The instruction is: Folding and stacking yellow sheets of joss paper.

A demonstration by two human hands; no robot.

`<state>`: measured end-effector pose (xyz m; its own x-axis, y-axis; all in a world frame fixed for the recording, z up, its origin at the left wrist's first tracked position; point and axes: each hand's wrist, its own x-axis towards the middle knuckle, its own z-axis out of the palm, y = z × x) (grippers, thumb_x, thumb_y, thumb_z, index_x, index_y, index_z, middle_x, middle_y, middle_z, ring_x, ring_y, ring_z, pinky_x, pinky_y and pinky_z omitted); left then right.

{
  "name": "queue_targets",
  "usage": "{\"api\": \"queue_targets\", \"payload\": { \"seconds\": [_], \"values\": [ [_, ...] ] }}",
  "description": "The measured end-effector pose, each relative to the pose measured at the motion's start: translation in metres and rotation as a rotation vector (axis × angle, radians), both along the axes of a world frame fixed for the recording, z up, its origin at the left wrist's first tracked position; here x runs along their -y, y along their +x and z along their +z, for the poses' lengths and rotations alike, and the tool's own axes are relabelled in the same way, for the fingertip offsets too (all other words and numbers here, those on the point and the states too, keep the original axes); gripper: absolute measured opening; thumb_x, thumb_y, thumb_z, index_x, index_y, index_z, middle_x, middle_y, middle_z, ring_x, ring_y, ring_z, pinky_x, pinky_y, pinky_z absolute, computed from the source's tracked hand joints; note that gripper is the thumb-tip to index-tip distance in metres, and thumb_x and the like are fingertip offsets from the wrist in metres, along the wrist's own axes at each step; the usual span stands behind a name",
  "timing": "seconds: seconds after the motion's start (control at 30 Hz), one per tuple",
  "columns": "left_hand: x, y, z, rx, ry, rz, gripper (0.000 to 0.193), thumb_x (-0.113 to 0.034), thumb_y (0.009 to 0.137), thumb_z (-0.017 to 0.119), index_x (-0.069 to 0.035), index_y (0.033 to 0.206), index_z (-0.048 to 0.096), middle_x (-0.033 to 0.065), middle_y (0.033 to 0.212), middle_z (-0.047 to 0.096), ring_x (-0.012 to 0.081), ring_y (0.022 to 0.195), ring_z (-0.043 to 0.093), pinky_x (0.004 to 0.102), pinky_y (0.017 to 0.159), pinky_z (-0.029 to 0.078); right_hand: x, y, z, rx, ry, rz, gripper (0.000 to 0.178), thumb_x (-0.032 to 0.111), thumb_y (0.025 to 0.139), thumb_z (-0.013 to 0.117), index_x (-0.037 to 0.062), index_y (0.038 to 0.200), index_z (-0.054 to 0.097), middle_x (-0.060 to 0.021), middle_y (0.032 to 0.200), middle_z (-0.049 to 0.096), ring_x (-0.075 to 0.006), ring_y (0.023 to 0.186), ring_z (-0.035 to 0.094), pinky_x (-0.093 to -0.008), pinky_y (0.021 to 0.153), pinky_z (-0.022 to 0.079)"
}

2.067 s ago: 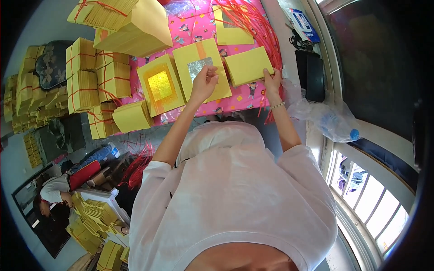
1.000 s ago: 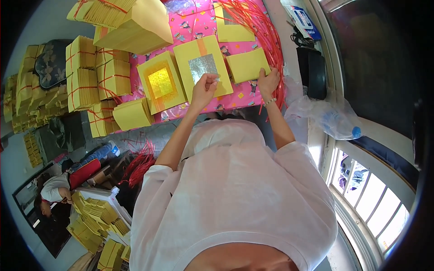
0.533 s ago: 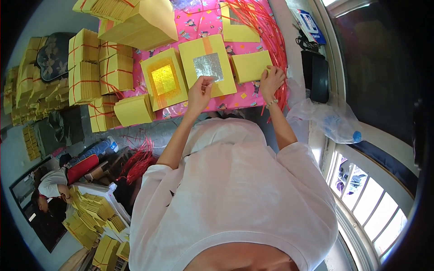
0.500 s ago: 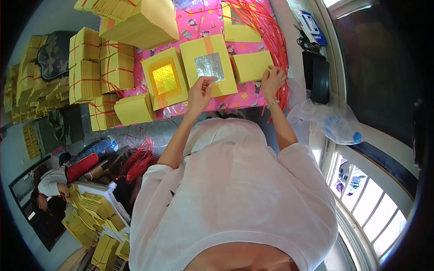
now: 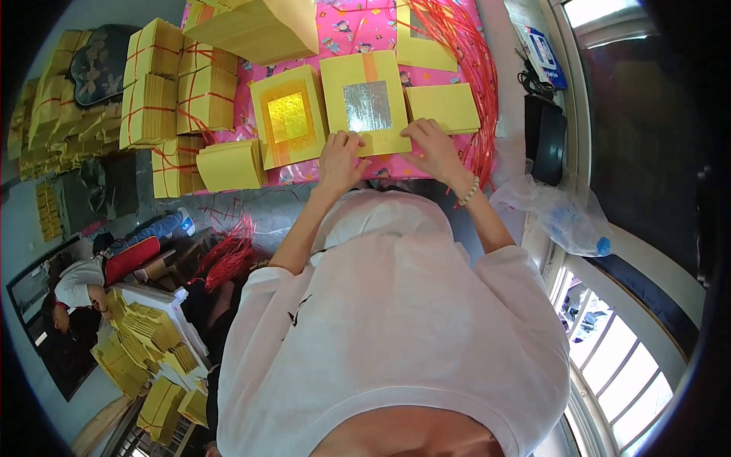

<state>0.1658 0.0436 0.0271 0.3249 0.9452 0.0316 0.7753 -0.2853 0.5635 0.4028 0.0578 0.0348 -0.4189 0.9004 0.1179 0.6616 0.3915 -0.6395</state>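
Observation:
A stack of yellow joss paper with a silver foil square (image 5: 367, 107) lies on the pink patterned tabletop in front of me. My left hand (image 5: 342, 161) has its fingers curled over the lower left edge, thumb low by the near edge. At the lower right corner, my right hand (image 5: 439, 151) rests its bent fingers on the side edge, its thumb near the bottom edge. To the left lies yellow joss paper with a gold foil square (image 5: 288, 118). A plain yellow paper stack (image 5: 445, 108) sits just beyond my right hand.
Red plastic strings (image 5: 483, 84) hang over the table's right side. Yellow bundles tied with red string (image 5: 152, 110) are piled at the left, beside a loose yellow stack (image 5: 231, 165). A clear plastic bag (image 5: 571, 221) lies at the right. Another person (image 5: 80, 283) sits at the lower left.
My right hand has moved left from the plain stack to the silver-square stack's corner. My left hand has shifted from the silver square down to the near edge. The whole view has swung slightly.

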Motion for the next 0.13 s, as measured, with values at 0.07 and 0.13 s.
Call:
{"api": "queue_targets", "payload": {
  "seconds": [0.07,0.13],
  "values": [
    [-0.0015,0.0011,-0.0045,-0.036,0.021,-0.021,0.036,-0.017,0.066,0.077,-0.009,0.096,0.058,0.0097,0.092,0.052,0.0281,0.091,0.051,0.0379,0.08,0.044,0.0,-0.0076,0.0015,0.07,-0.02,0.064,0.032,0.013,0.073,0.071,0.0084,0.102,0.057,-0.0075,0.106,0.055,-0.0272,0.101,0.051,-0.0381,0.084,0.045],
    [-0.0019,0.0014,-0.0075,-0.057,0.021,-0.023,0.037,-0.016,0.066,0.076,-0.01,0.098,0.057,0.0096,0.094,0.052,0.0281,0.093,0.051,0.0389,0.081,0.043,-0.0037,-0.0123,-0.0067,0.223,-0.009,0.112,0.039,0.018,0.069,0.074,0.0118,0.102,0.056,-0.0063,0.108,0.052,-0.0257,0.101,0.051,-0.0375,0.082,0.046]
  ]
}}
